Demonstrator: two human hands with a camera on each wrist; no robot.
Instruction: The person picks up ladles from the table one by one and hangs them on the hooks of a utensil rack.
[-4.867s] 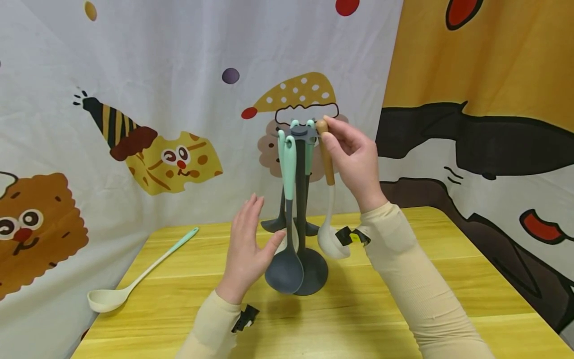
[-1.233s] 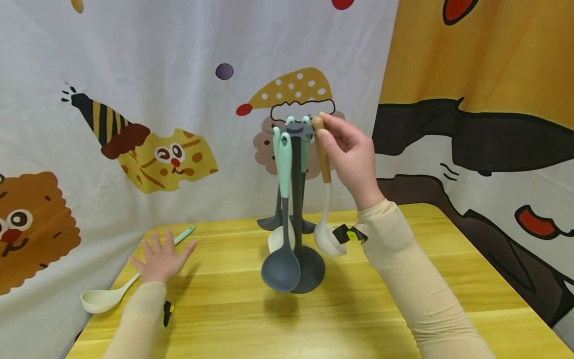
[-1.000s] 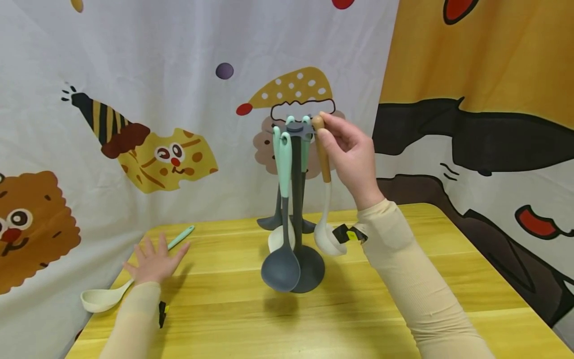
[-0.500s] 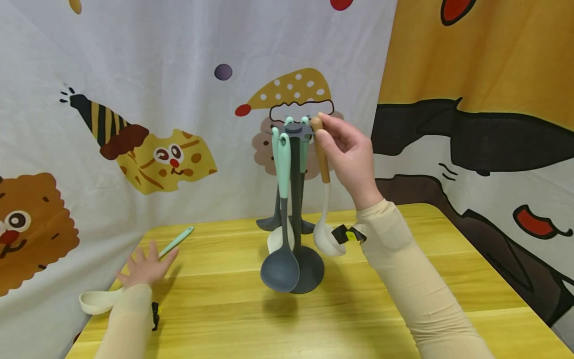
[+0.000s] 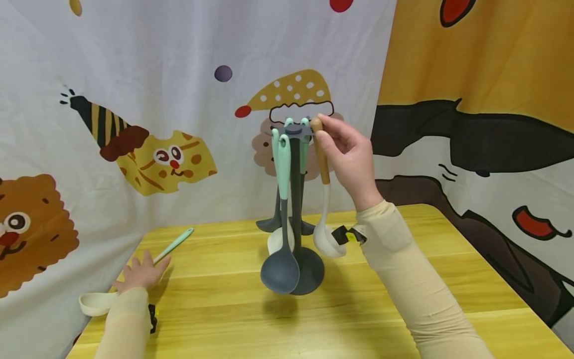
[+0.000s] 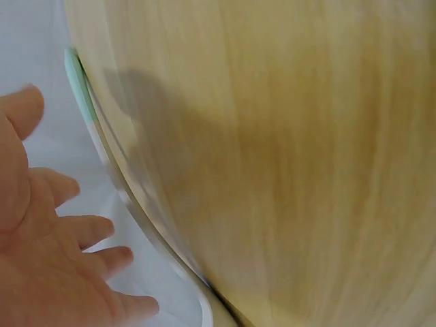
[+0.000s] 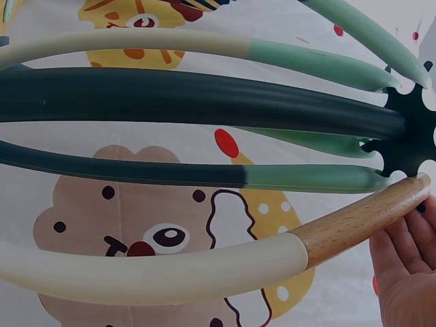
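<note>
My right hand pinches the top of the wooden handle of a white ladle, right beside the hook wheel of a dark utensil stand. In the right wrist view, the handle of that ladle slants up to the wheel, my fingertips against it. Whether it is hooked on is unclear. Over on the left, my left hand spreads its fingers above a white ladle with a mint handle, hiding its middle. The left wrist view shows the fingers apart from this ladle.
From the stand hang several mint-handled utensils, including a grey ladle in front and a white-headed one behind it. The round base stands on a wooden table. A printed cloth hangs behind.
My left hand has moved from beside the stand to the left, then lower and nearer over the mint-handled ladle. My right hand keeps pinching the wooden handle in the same place.
</note>
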